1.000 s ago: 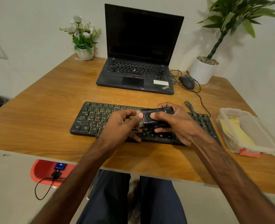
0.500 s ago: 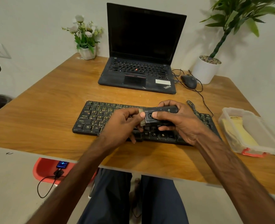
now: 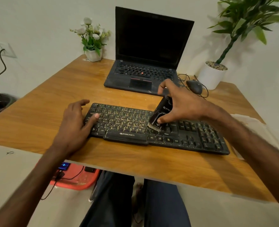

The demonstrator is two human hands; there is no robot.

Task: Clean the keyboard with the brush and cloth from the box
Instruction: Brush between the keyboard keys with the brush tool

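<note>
A dusty black keyboard (image 3: 129, 125) lies across the near part of the wooden desk (image 3: 45, 112). My right hand (image 3: 181, 104) grips a black brush (image 3: 160, 114) tilted down, its pale bristles touching the keys near the keyboard's middle. My left hand (image 3: 76, 123) rests on the keyboard's left end with relaxed fingers, the thumb lying on the keys. The box shows only as a blurred pale edge (image 3: 243, 117) behind my right forearm; the cloth is hidden.
A black laptop (image 3: 145, 72) stands open behind the keyboard. A mouse (image 3: 194, 86) with its cable lies to its right, beside a white plant pot (image 3: 210, 76). A small flower pot (image 3: 94, 54) sits at the back left. A red tray (image 3: 76, 177) lies under the desk.
My left hand let go of the brush and moved to the keyboard's left end. My right hand tilted the brush bristles down onto the keys. The camera moved closer.
</note>
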